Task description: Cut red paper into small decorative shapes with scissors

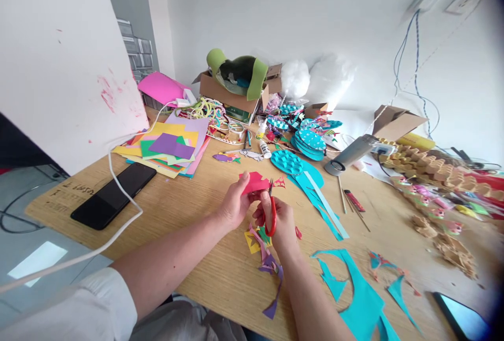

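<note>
- Taking the red paper as the clock's centre, both forearms rise from the near edge, the left from between seven and eight o'clock, the right from five.
- Purple scraps [270, 265] lie just short of six o'clock, and large blue offcuts [364, 299] between four and five; keeping the wrists clear of these should leave the cut unhindered.
- The right hand [282, 221], at five o'clock, grips red-handled scissors [273, 217], fingers curled about the handles, blades pointing roughly to twelve.
- Here a steady wrist and short, full strokes would likely follow a line best.
- The left hand [236, 202], at seven to eight, pinches the red paper [254, 182], thumb on top, fingers beneath.
- That paper sits in the air over the table, its right end at the blades; turning it toward them, rather than twisting the scissors, should give smoother curves.
- The left fingertips are close to the blades, so they probably want shifting back before each stroke.
- Farther off, a bumpy blue oval [286, 162] rests at two o'clock.
</note>
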`<act>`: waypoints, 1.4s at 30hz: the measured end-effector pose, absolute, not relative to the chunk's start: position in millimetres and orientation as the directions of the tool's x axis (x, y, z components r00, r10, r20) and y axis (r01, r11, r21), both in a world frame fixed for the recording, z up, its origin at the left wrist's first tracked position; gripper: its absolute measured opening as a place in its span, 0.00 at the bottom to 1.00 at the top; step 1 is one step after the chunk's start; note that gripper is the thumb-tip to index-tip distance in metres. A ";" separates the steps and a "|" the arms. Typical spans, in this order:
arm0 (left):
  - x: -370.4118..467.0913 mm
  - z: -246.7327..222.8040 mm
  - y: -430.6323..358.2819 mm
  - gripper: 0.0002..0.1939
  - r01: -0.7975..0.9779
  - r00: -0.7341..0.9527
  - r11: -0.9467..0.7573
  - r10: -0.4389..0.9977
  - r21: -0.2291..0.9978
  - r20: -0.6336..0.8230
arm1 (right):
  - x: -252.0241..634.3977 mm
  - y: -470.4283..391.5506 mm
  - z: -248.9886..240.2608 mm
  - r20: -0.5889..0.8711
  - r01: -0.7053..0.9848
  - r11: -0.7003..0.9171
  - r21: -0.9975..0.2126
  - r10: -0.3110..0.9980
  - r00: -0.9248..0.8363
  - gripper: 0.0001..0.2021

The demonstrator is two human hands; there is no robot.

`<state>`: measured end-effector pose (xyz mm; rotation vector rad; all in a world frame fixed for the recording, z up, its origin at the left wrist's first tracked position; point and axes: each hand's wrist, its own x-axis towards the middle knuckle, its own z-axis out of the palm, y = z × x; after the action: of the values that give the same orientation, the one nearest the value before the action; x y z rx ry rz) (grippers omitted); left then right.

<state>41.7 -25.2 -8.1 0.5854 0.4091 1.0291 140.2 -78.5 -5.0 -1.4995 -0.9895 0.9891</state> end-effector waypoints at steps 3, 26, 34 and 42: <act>41.3 -7.8 -28.6 0.26 -0.597 0.548 0.312 0.832 0.739 0.091 | 143.2 -78.6 -5.9 -0.079 0.061 -0.104 -0.993 0.944 0.320 0.24; 46.5 -10.2 -28.1 0.12 -0.597 0.265 0.335 0.940 0.729 -0.215 | 130.2 -81.4 -8.8 -0.067 0.133 -0.108 -0.985 0.959 0.276 0.23; 46.8 -7.1 -29.8 0.13 -0.620 0.303 0.404 0.914 0.673 -0.270 | 129.2 -83.0 -7.1 -0.053 0.113 -0.086 -0.990 0.961 0.271 0.23; 45.5 -5.2 -30.7 0.12 -0.648 0.305 0.414 0.910 0.639 -0.280 | 130.8 -81.5 -8.9 -0.041 0.144 -0.086 -0.986 0.957 0.288 0.24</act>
<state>45.5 -30.7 -5.2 0.4519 0.6773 1.0790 130.8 -81.5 -8.9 -1.4921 -1.0690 0.9601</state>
